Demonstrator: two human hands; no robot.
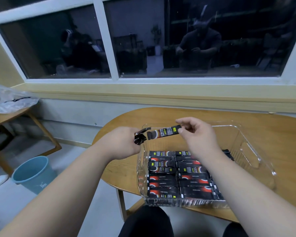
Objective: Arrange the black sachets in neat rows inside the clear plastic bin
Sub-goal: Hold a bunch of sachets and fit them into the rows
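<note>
Two neat columns of black sachets fill the near half of the clear plastic bin; far half bare; right hand pinches one sachet above it, left hand clutches a small bunch: roughly half done.

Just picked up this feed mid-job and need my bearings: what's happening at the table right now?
A person is filling a clear plastic bin on a wooden table with black sachets. The right hand pinches one sachet by its end, held above the bin's empty far half. The left hand grips a small bunch of sachets at the bin's left edge. Two rows of laid sachets already cover the near half. A blue wastebasket stands on the floor to the left.
</note>
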